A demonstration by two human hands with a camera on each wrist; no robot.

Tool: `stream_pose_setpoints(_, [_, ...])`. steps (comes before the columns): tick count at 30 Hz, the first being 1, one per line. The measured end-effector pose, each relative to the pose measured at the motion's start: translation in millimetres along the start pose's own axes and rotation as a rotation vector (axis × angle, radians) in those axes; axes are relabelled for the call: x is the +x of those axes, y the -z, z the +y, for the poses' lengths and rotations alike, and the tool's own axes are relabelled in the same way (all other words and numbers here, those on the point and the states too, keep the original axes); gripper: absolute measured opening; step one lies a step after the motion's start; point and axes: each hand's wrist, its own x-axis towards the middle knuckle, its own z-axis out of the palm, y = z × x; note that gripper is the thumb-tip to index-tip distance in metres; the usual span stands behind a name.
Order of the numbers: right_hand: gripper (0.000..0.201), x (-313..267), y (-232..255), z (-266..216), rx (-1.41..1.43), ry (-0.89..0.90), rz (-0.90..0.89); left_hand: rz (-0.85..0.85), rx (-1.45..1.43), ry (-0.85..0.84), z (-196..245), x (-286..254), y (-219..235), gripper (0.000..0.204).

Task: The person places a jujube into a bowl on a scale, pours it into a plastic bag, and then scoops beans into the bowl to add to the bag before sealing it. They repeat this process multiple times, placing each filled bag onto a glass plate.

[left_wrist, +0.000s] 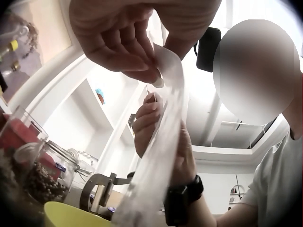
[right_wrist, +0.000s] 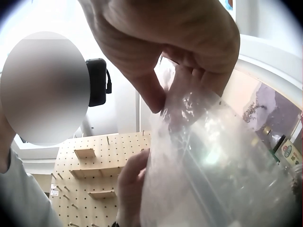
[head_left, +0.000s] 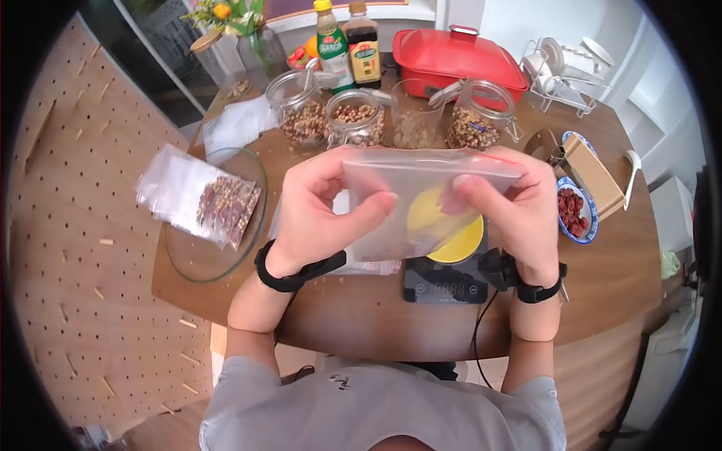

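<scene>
A clear plastic zip bag (head_left: 376, 218) is stretched out between both hands in the head view, its top edge uppermost. My left hand (head_left: 320, 210) pinches its left side, thumb in front and fingers behind. At the right side my right hand (head_left: 526, 203) pinches it the same way. From the right wrist, the bag (right_wrist: 208, 142) looks crinkled and see-through, with no contents showing. Below and behind it is a yellow bowl (head_left: 462, 244) on a black kitchen scale (head_left: 444, 287), partly covered by the bag.
Glass jars of mixed beans (head_left: 355, 124) line the back, before a red cooker (head_left: 459, 60) and sauce bottles (head_left: 331, 45). A glass plate (head_left: 180, 263) bears filled bags (head_left: 226, 207) at left. A blue-rimmed dish of dark red pieces (head_left: 575, 210) stands right, near a cardboard box (head_left: 594, 173).
</scene>
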Motion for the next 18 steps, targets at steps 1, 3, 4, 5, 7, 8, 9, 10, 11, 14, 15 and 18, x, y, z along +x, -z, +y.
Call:
stream_pose_setpoints(1, [0.011,-1.9,-5.2,-1.9,0.033,0.001,0.048,-0.024,-0.04,0.073,7.7,-1.5,-0.6,0.012])
stream_pose_setpoints(3, [0.01,-5.9,-7.3,-3.5,-0.049,-0.022,-0.048,-0.065,-0.128,0.213,26.4,-1.8,-2.3,0.011])
stream_pose_setpoints(4, [0.009,-8.2,-5.6,-6.5,-0.096,-0.029,-0.09,-0.061,-0.035,0.164,28.0,-4.6,-3.3,0.012])
stream_pose_setpoints(5, [0.013,-10.5,-3.7,-14.0,-0.244,-0.067,-0.13,-0.057,0.059,0.113,28.7,-7.3,-4.5,0.012])
stream_pose_setpoints(7, [0.017,-18.2,-5.2,-18.8,-0.374,0.071,-0.109,-0.099,0.281,-0.058,32.8,-12.0,-5.0,0.013])
stream_pose_setpoints(8, [0.019,-21.6,-8.2,-20.0,-0.426,0.145,-0.111,-0.14,0.419,-0.174,36.9,-14.0,-4.9,0.014])
stream_pose_setpoints(9, [0.02,-25.4,-7.2,-23.6,-0.497,0.16,-0.189,-0.184,0.563,-0.282,41.7,-18.3,-4.6,0.014])
stream_pose_setpoints(10, [0.019,-30.4,-11.4,-29.7,-0.523,0.166,-0.231,-0.171,0.574,-0.334,45.9,-22.8,-6.1,0.016])
stream_pose_setpoints(11, [0.02,-33.3,-13.9,-33.4,-0.521,0.201,-0.28,-0.158,0.586,-0.39,48.7,-26.0,-9.4,0.018])
stream_pose_setpoints(14, [0.022,-41.1,-7.4,-33.8,-0.492,0.276,-0.273,-0.147,0.621,-0.432,58.1,-40.4,-7.2,0.023])
stream_pose_setpoints(15, [0.023,-42.6,-5.5,-33.5,-0.483,0.292,-0.24,-0.152,0.632,-0.412,65.3,-44.0,-3.5,0.024])
stream_pose_setpoints(18, [0.023,-43.2,-8.5,-34.1,-0.477,0.381,-0.201,-0.066,0.451,-0.258,70.1,-55.0,-0.1,0.028])
